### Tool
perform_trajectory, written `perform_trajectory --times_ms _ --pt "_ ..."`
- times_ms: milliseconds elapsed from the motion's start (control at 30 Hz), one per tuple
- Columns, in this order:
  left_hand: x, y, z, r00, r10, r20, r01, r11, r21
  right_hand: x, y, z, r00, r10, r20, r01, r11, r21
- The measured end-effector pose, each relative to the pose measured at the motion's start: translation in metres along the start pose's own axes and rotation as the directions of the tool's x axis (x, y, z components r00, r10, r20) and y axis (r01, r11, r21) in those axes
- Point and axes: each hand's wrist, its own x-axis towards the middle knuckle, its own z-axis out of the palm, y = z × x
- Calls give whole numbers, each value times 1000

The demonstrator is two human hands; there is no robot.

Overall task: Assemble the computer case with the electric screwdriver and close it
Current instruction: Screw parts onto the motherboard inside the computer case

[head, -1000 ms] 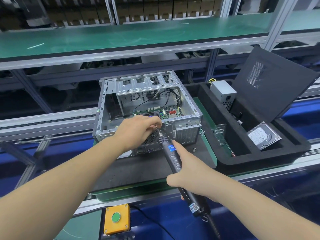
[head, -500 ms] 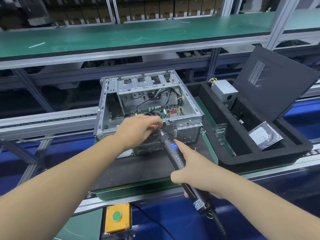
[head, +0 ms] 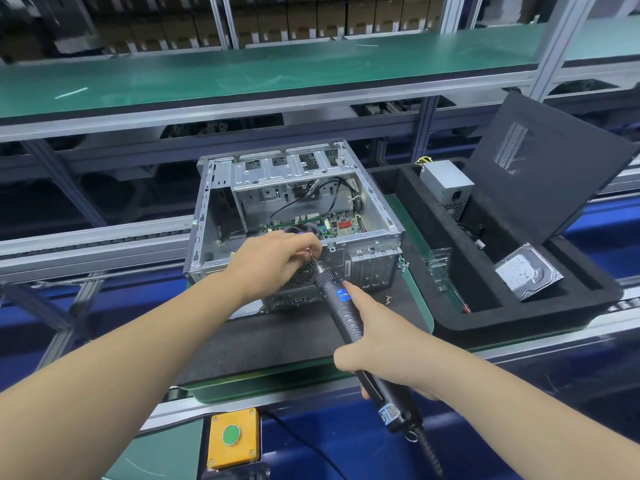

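**Screwdriver tip at rear panel of open case**

The computer case (head: 294, 216) is lying on its side on a dark mat (head: 270, 334), open face up, on the green-edged pallet in front of the person. It is showing bare grey sheet metal, perforated drive bays at the far end, a green motherboard (head: 311, 225) with a red connector, and black cables looping across the interior. The rear panel with its slot covers and round fan grille is facing the camera.

The right hand (head: 384, 344) is gripping the electric screwdriver (head: 346, 313), fingers curling round the ribbed black barrel, index finger lying straight along it. The tool is slanting up and left, its bit meeting the case's rear upper edge. The left hand (head: 277, 261) is pinching at the bit tip; what it is pinching is too small to tell.

Writing: a blue sticker on the barrel is reading "CORE"; a QR label near the cord end is illegible. The hard drive (head: 528, 271) in the black foam tray (head: 519, 317) is carrying a white label, unreadable.
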Motion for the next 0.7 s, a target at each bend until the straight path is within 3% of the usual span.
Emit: perform_trajectory --times_ms 200,400,500,700 --pt "1 0 -1 1000 -8 15 8 1000 -9 -3 -3 -4 999 15 39 -19 992 121" --pt "2 0 0 1000 -24 18 24 1000 -9 -1 -7 -2 998 0 -69 -11 987 -160" --pt "3 -2 1 999 -27 18 27 1000 1 0 -10 2 991 -39 -125 12 978 -207" --pt "3 -5 3 1000 -14 19 14 1000 17 -4 -11 5 995 -7 -98 9 1000 13"
